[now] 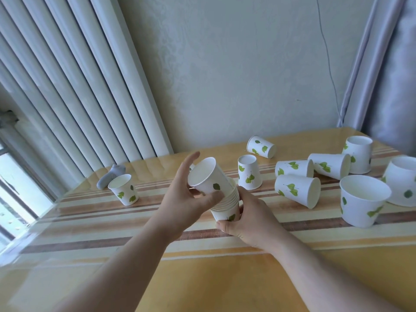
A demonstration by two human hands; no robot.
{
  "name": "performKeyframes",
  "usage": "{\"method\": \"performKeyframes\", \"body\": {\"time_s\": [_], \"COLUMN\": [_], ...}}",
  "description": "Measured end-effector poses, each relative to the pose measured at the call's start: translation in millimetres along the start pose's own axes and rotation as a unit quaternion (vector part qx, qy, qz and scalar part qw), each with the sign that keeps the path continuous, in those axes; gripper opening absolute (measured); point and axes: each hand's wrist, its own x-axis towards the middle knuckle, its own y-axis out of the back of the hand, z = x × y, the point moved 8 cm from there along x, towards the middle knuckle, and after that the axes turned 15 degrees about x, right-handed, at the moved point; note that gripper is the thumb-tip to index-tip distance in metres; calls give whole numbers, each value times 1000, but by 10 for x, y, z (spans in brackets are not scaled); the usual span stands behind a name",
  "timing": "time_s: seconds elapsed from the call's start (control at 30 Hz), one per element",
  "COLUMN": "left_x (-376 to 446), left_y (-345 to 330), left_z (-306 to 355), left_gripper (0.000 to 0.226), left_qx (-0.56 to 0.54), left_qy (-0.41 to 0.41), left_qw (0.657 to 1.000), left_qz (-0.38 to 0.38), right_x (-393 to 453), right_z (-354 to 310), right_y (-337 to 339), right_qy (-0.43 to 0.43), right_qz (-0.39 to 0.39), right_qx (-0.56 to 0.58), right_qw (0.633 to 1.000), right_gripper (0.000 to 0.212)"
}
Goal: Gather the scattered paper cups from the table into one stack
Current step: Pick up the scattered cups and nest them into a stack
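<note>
Seating the top cup (206,175) squarely matters here: the left hand (184,199) pinches it, fingers partly spread, tilted into the stack (226,206). The right hand (244,218) wraps closed around the stack's base; straightening the cup first should prevent jamming.

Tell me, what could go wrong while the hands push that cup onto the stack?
The top cup sits tilted in the stack, so it could jam or crease if the left hand pushes hard. The right hand grips only the stack's bottom, so the pile might bend or slip. A sweeping arm could also knock the nearby upside-down cup.
</note>
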Motion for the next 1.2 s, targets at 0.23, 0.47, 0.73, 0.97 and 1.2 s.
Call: {"method": "performKeyframes", "body": {"time_s": [0.23, 0.47, 0.73, 0.97, 1.2], "left_x": [-35, 54, 271, 173, 138], "left_y": [383, 1518, 1676, 929, 384], "left_z": [-207, -1430, -1972, -1137, 255], "left_gripper": [77, 66, 46, 51, 89], "left_qx": [-18, 143, 157, -162, -108], "left_qy": [-12, 262, 310, 190, -18], "left_qw": [997, 900, 917, 934, 992], "left_qz": [71, 317, 198, 256, 62], "right_x": [6, 13, 54, 45, 20], "right_z": [21, 26, 53, 58, 36], "right_y": [8, 14, -12, -20, -18], "right_qy": [-12, -15, -18, -17, -5], "right_qz": [2, 9, 13, 11, 8], "right_qx": [-5, -14, -23, -17, -6], "right_qw": [1000, 1000, 999, 1000, 1000], "right_gripper": [59, 56, 54, 56, 63]}}
